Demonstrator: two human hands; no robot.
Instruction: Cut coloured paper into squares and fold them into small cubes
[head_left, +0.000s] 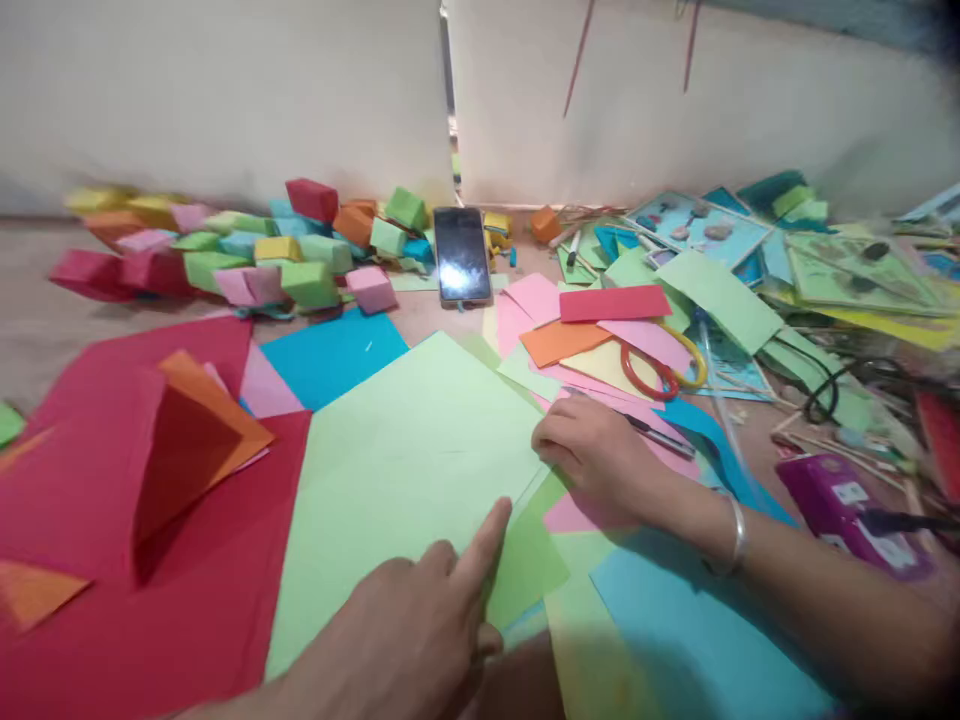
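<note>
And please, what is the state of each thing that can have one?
Large pale-green paper sheet: lying flat.
Left hand: index finger extended.
Right hand: fingers curled at sheet's edge.
Large red paper: partly bent upward.
Small coloured paper cubes: folded, piled.
Black rectangular phone: screen dark, reflecting light.
Red-and-yellow-handled scissors: blades hidden, opening unclear.
Slim dark pen: partly hidden by right hand.

Left hand [409, 615] reaches up from the bottom edge, back facing the viewer, index finger [486, 540] extended toward upper right, other fingers bent. Right forearm [840, 585] enters from the right, slanting up to the right hand [592, 450], fingers curled inward.
</note>
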